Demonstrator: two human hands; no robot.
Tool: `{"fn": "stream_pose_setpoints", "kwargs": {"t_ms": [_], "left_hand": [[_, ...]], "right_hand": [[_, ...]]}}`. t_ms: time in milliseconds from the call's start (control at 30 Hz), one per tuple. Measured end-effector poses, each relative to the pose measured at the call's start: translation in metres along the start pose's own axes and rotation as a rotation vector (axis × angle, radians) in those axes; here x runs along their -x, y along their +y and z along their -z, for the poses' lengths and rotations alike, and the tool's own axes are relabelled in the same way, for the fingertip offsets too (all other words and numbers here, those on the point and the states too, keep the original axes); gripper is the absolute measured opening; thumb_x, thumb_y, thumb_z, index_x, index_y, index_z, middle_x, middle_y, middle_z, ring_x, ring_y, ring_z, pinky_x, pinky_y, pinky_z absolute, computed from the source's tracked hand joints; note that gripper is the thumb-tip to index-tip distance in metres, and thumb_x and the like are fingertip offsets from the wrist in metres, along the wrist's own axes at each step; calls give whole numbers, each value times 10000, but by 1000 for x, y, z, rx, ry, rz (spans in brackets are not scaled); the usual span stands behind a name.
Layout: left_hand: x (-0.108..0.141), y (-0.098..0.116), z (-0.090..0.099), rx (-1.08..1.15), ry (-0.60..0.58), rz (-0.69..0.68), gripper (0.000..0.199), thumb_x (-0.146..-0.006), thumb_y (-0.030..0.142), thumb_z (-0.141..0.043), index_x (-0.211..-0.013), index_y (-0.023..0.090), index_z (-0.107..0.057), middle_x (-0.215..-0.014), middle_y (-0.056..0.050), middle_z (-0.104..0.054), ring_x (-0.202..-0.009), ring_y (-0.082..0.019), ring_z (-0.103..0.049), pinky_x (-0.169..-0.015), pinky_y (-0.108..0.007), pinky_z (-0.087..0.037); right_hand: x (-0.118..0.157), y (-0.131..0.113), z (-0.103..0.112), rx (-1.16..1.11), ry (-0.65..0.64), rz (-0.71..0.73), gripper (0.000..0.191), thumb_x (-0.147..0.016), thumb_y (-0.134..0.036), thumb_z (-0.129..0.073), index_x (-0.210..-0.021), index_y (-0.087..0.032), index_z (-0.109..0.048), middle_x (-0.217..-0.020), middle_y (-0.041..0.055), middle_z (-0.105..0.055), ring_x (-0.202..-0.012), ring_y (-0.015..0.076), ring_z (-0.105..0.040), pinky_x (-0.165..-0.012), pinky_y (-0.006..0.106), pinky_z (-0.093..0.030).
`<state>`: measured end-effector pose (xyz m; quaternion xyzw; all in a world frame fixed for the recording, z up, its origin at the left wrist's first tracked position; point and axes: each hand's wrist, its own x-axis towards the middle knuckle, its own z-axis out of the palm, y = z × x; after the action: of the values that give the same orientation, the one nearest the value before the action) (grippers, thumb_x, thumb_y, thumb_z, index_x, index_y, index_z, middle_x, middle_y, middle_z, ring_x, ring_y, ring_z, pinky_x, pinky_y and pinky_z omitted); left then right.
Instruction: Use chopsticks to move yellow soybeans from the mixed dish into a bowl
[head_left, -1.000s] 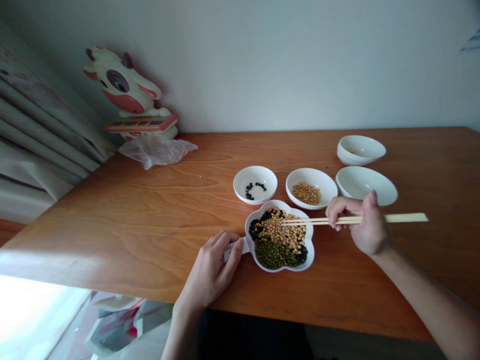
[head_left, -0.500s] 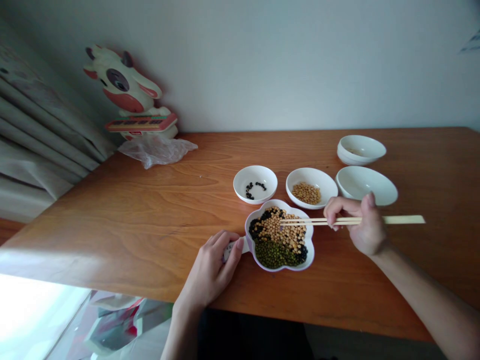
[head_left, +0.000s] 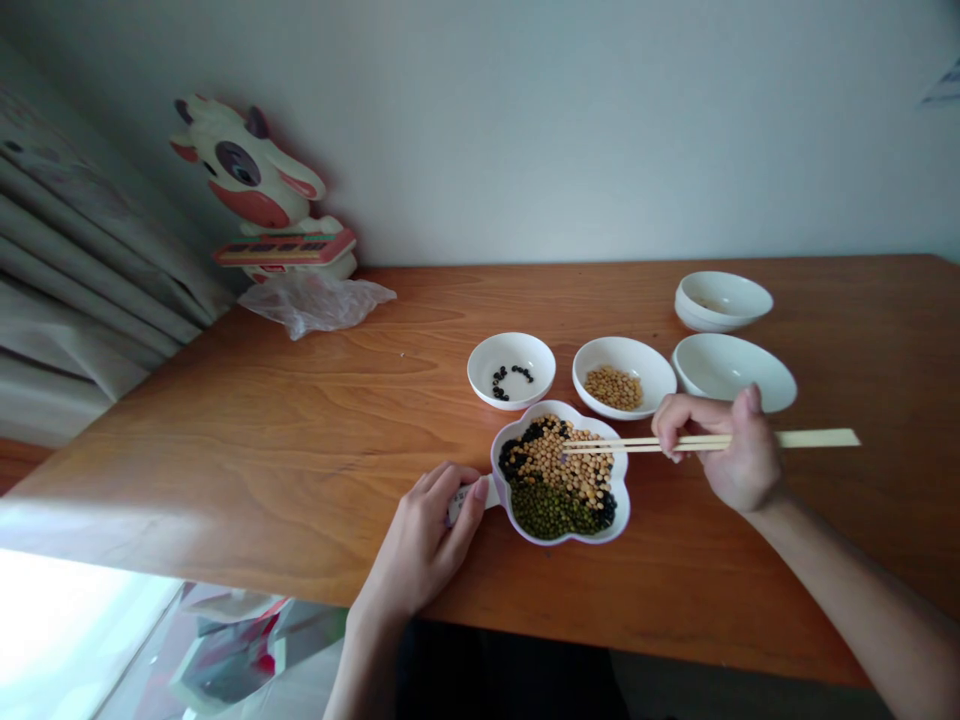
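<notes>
My left hand (head_left: 431, 535) is closed round the short handle of a flower-shaped dish (head_left: 622, 505), which holds soybeans (head_left: 536, 462), black beans (head_left: 512, 458) and green beans (head_left: 551, 510). Held in my right hand (head_left: 720, 450) is a pair of chopsticks (head_left: 817, 438), their tips among the soybeans. Behind the dish stand a white bowl (head_left: 487, 352) with several black beans and another white bowl (head_left: 656, 365) with soybeans. A third bowl (head_left: 731, 370) sits just beyond my right hand, nothing visible inside it.
At the back right stands another white bowl (head_left: 712, 318) with a few pale bits inside. A cow toy (head_left: 281, 200) with a keyboard leans at the back left, a crumpled plastic bag (head_left: 322, 305) before it. The wooden table's (head_left: 262, 440) front edge runs below my hands.
My right hand has shifted very slightly to the right with the chopsticks. Their tips remain over the soybeans, and my left hand keeps its hold on the handle.
</notes>
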<state>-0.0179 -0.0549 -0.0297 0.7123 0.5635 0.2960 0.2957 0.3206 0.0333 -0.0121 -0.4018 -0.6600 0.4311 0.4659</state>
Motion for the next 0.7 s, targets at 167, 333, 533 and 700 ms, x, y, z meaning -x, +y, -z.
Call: {"fn": "stream_pose_setpoints", "kwargs": {"t_ms": [167, 333, 533, 700], "left_hand": [[0, 1, -1, -7, 6, 5, 234, -1112, 382, -481, -1007, 240, -636, -947, -23, -698, -880, -197, -663, -823, -304, -474], [1, 0, -1, -13, 12, 5, 253, -1111, 388, -474, -1012, 236, -651, -950, -38, -711, -877, -209, -671, -796, -309, -484], [0, -1, -2, -2, 3, 2, 220, -1112, 369, -486, -1022, 242, -643, -960, -25, -700, -894, -198, -660, -860, -312, -475], [1, -1, -2, 6, -2, 6, 223, -1115, 371, -480, -1027, 245, -642, -972, -24, -699, -904, -199, -660, -865, -314, -470]], "right_hand": [[-5, -9, 17, 31, -28, 32, 936, -941, -828, -16, -582, -235, -645, -548, 58, -554, -536, 203, -502, -539, 381, -385], [-7, -16, 27, 68, -106, 50, 952, -926, -836, 16, -561, -238, -628, -545, 63, -556, -527, 210, -493, -548, 394, -370], [-4, -12, 24, 112, -155, 71, 937, -917, -848, 4, -589, -241, -631, -577, 64, -592, -575, 225, -536, -593, 406, -398], [-2, -8, 24, 123, -147, 99, 929, -930, -841, -18, -606, -244, -652, -588, 65, -607, -581, 228, -549, -605, 411, -408]]}}
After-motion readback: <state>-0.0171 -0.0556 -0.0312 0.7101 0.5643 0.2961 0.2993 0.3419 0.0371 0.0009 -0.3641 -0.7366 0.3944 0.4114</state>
